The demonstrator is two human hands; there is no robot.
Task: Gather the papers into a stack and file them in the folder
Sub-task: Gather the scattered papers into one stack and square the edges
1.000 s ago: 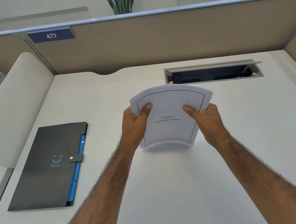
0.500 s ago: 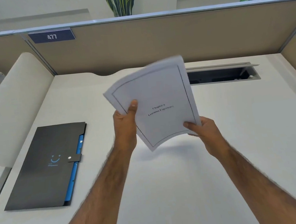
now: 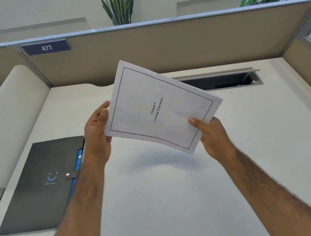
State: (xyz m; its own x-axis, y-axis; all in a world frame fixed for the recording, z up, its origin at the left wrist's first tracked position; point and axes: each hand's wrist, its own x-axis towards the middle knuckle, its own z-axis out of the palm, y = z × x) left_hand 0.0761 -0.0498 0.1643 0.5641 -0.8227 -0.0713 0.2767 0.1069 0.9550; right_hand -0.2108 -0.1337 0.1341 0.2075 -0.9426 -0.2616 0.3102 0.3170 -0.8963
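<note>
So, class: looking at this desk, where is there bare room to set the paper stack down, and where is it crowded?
The widest bare patch of desk lies under the held papers, between the black folder on the left and the desk's right edge. Another bare strip runs right of the hands, below the cable slot. The left side is taken by the folder.

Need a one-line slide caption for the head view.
Both hands, left and right, hold the paper stack above the desk; closed folder lies left.
</note>
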